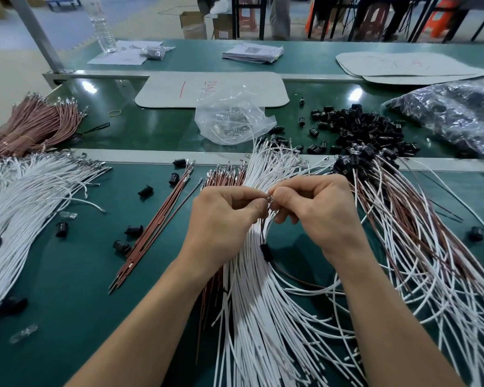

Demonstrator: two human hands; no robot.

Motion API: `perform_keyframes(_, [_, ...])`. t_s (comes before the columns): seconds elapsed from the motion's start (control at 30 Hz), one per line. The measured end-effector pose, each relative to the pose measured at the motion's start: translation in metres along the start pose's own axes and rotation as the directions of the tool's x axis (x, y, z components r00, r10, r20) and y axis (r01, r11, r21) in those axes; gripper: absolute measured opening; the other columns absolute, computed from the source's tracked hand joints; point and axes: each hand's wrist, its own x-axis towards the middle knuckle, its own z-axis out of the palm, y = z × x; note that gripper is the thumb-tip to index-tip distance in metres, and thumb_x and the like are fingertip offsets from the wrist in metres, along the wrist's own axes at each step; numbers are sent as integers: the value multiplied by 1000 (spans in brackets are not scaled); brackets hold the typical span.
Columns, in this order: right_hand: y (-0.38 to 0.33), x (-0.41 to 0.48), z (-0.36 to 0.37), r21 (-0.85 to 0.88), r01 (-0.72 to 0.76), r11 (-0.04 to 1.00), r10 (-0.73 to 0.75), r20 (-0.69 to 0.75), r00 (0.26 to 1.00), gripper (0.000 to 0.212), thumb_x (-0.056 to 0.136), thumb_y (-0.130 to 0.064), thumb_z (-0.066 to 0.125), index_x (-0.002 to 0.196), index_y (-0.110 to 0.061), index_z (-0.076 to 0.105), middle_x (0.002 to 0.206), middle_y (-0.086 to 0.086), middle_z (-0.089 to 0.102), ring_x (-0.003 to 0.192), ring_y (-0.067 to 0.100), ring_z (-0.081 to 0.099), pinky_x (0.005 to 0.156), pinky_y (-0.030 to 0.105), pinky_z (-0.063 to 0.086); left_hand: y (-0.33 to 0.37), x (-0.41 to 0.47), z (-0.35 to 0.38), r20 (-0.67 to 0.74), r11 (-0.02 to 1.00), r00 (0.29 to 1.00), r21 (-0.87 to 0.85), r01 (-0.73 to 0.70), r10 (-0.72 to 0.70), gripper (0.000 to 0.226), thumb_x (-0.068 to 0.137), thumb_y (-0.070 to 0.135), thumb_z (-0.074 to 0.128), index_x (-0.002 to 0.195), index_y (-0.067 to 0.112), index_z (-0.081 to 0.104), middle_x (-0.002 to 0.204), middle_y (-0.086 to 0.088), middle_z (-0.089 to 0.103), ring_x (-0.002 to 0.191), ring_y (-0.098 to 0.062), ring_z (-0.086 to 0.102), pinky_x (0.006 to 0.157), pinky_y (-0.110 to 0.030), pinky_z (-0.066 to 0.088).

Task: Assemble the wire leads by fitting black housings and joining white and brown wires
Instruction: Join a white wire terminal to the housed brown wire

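Note:
My left hand [224,216] and my right hand [313,208] meet above a fan of white wires [263,317]. Both pinch small metal terminals [269,197] at the top ends of a wire pair held between them. Below the fingers a black housing [266,252] hangs threaded on that pair, and a brown wire [294,277] curves out under it. Brown wires [224,177] lie beside the white fan. Finished leads with black housings [355,160] spread to the right.
Loose black housings [358,127] are heaped at the back right beside a dark bag [453,115]. A clear plastic bag [229,118] sits at centre back. White wire bundle [25,196] and brown bundle [31,124] lie left. Several stray housings [133,230] dot the green mat.

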Motion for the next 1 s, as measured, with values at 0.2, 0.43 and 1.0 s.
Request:
perform_keyframes(0.2, [3,-2,4,-111,32,993,-30,16,999,19,87,-6,74,74,-17,81,60,4,72,54,22,71,55,18,48,2,-8,0,2,923,964,289,-253,264,27,89,31,71,107,51,69,78,18,76,66,-8,73,60,-33,61])
perform_keyframes(0.43, [2,-7,13,-205,65,977,-73,-33,997,16,87,-12,75,76,-22,81,60,-7,73,55,13,72,54,19,52,4,-14,2,4,816,945,502,-284,327,21,91,28,66,79,24,83,61,7,71,52,-13,61,52,-36,51])
perform_keyframes(1.0, [4,-12,21,-257,74,963,-102,-96,990,17,88,-10,74,78,-22,81,62,-8,73,57,12,72,58,32,60,4,-14,4,-47,786,924,542,-296,380,12,88,17,74,83,24,83,64,6,72,56,-13,63,56,-34,54])
